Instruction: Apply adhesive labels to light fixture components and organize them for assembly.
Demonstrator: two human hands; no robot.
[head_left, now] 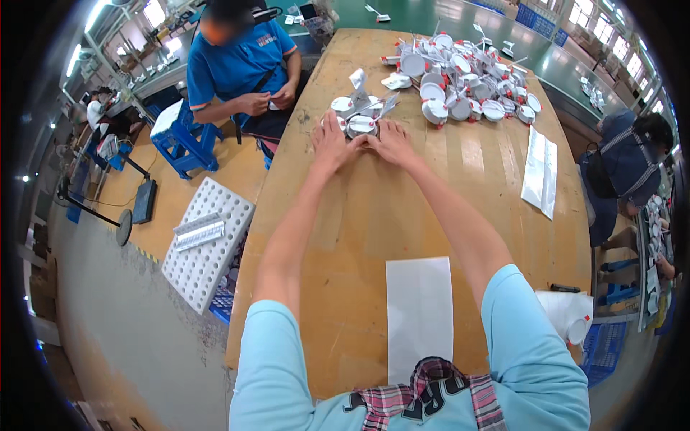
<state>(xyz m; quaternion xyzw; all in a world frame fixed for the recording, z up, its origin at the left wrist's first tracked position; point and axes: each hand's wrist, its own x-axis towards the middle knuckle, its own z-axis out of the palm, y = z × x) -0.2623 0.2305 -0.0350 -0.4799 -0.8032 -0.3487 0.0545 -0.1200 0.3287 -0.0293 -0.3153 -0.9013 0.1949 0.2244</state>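
On the brown desk (345, 237), a small cluster of white round parts (361, 125) sits between the left hand (332, 146) and right hand (394, 144), each grip open, loosely cupped around it. They look light and stiff, probably best pinched edge-on.

My light blue shirt (535, 352) has big dark letters (435, 399). Tiny pale letters (267, 41) on another person's darker blue shirt (244, 65) look blurry.
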